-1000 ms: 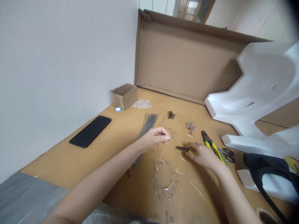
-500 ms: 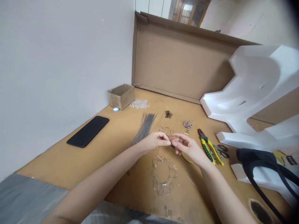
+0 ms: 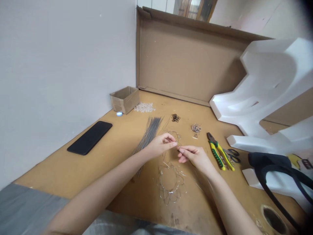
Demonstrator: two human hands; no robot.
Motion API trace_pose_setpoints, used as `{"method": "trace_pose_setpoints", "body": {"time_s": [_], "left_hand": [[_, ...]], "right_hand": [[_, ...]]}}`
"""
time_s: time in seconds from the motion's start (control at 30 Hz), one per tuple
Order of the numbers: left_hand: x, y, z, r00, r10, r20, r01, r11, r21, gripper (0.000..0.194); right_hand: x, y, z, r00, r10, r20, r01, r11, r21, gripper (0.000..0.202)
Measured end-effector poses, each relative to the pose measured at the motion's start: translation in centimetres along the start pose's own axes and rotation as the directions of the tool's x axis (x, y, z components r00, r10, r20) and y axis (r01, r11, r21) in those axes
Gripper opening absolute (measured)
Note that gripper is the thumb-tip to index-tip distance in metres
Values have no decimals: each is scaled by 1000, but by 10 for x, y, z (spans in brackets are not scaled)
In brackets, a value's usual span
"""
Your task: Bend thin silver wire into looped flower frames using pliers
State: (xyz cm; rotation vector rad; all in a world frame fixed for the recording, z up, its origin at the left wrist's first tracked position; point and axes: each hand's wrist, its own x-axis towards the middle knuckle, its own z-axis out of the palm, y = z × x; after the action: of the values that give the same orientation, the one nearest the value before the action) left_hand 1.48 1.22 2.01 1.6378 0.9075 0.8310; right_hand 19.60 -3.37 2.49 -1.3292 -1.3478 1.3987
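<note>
Over the middle of the table, my left hand (image 3: pixel 163 143) pinches a thin wire, thumb against forefinger. My right hand (image 3: pixel 192 155) is closed just to its right, thumb and forefinger also pinched on the fine wire; its far end is too thin to follow. Behind the fingers lies a wire ring (image 3: pixel 174 133), partly hidden. Closer to me, a flower-shaped wire piece (image 3: pixel 170 184) with looped petals rests flat on the table. Left of my hands is a bundle of straight grey wires (image 3: pixel 149 132), partly covered by my left forearm.
Pliers (image 3: pixel 218 151) and scissors (image 3: pixel 232 155) lie to the right. Further back are black rings (image 3: pixel 175 118), small metal pieces (image 3: pixel 196 127), clear beads (image 3: pixel 144 107) and a cardboard box (image 3: pixel 125 100). A phone (image 3: pixel 90 137) sits left; white foam (image 3: pixel 266 78) stands right.
My right hand has turned, its fingers curling tighter and moving slightly below the left fingertips. My left hand has risen a little. The view has shifted slightly.
</note>
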Motion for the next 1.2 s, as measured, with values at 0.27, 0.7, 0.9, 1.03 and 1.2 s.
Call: {"method": "trace_pose_setpoints", "body": {"time_s": [0.27, 0.7, 0.9, 1.03, 1.2], "left_hand": [[-36, -14, -16, 955, -252, 154, 176, 906, 386, 32], [-26, -26, -3, 910, -266, 319, 231, 962, 143, 23], [-28, -33, -2, 927, -273, 258, 249, 961, 123, 29], [-30, -36, -9, 939, -272, 210, 247, 959, 136, 29], [-33, -35, -10, 949, -247, 194, 212, 959, 187, 27]], "right_hand": [[-11, -1, -5, 995, -90, 42, 98, 962, -255, 31], [-24, 2, 2, 917, -278, 286, 394, 750, -532, 22], [-22, 8, 3, 959, -186, 213, 275, 792, -546, 27], [-19, 14, 4, 970, -184, 157, 241, 804, -544, 27], [-18, 16, 5, 957, -223, 184, 287, 806, -517, 23]]}}
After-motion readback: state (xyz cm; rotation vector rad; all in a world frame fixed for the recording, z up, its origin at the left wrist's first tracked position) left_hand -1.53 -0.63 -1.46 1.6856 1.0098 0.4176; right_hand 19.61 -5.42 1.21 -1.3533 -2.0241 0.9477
